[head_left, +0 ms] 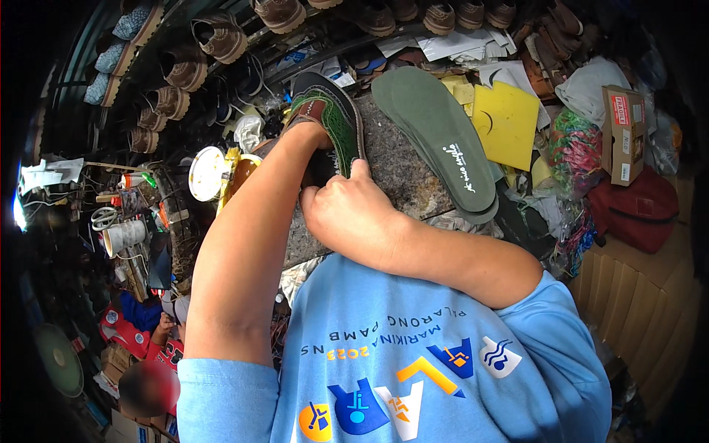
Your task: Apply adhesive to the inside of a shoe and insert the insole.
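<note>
A shoe (341, 122) with a green and brown upper and a dark toe lies on a worn grey slab (391, 166), toe pointing away from me. My left hand (310, 135) reaches into the shoe's opening, and its fingers are hidden inside. At the heel end, my right hand (348, 210) is closed on the shoe, its thumb pressed against the heel edge and the other fingers curled under. To the right of the shoe, dark green insoles (421, 122) lie stacked and slightly offset, with white lettering at the heel.
Left of my forearm is an open tub (207, 174) with yellowish residue. Yellow sheets (506, 125) lie beyond the insoles. Brown shoes (220, 38) line racks behind. A thread spool (124, 237) stands left; a cardboard box (617, 159) and red bag (636, 210) sit right. Another person (140, 336) is lower left.
</note>
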### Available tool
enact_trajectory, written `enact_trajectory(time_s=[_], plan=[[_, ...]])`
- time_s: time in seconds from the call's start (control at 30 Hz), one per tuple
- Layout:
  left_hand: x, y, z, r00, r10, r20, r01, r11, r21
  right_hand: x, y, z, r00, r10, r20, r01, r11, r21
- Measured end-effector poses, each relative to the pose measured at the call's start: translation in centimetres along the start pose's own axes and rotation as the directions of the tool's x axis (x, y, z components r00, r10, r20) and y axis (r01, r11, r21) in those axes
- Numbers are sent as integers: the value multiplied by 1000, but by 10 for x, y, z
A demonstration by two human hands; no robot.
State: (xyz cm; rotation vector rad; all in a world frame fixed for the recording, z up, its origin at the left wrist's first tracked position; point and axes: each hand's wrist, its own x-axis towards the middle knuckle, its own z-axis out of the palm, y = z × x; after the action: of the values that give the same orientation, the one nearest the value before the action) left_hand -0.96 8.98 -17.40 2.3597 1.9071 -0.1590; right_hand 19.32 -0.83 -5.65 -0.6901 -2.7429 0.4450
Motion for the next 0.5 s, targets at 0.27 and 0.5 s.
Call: enact_trajectory(time_s=[0.27, 0.5], plan=[[-3, 11, -26, 963, 125, 239, -153, 983, 105, -3, 2, 4, 999, -16, -36, 16, 1000, 18], [0, 26, -46, 875, 199, 442, -289, 946, 145, -3, 2, 1, 1000, -18, -22, 18, 1000, 8]])
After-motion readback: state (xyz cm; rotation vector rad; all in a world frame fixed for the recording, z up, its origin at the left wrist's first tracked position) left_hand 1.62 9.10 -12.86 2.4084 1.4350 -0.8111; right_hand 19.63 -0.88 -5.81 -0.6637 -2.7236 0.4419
